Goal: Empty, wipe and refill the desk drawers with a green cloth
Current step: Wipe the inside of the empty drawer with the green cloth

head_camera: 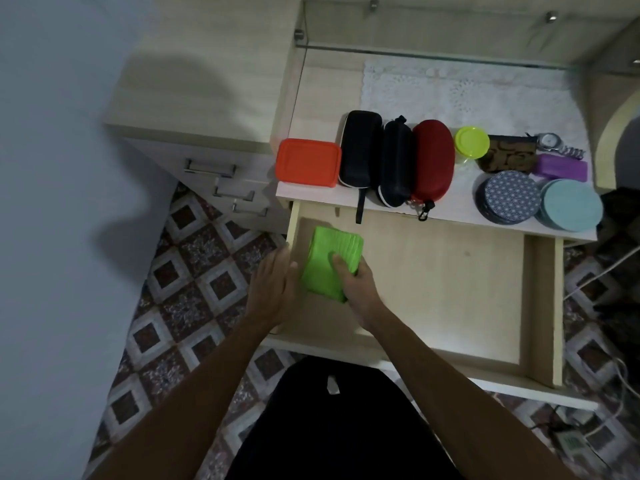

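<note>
A folded bright green cloth (330, 263) lies in the left end of the pulled-out pale wooden drawer (450, 271). The right hand (356, 285) grasps the cloth's right edge, thumb on top. The left hand (273, 289) rests flat-fingered on the drawer's left wall, just beside the cloth. Behind the drawer, on the desktop (322, 98), cases and lids sit in a row.

Head camera looks steeply down, close above drawer (433, 289).
</note>
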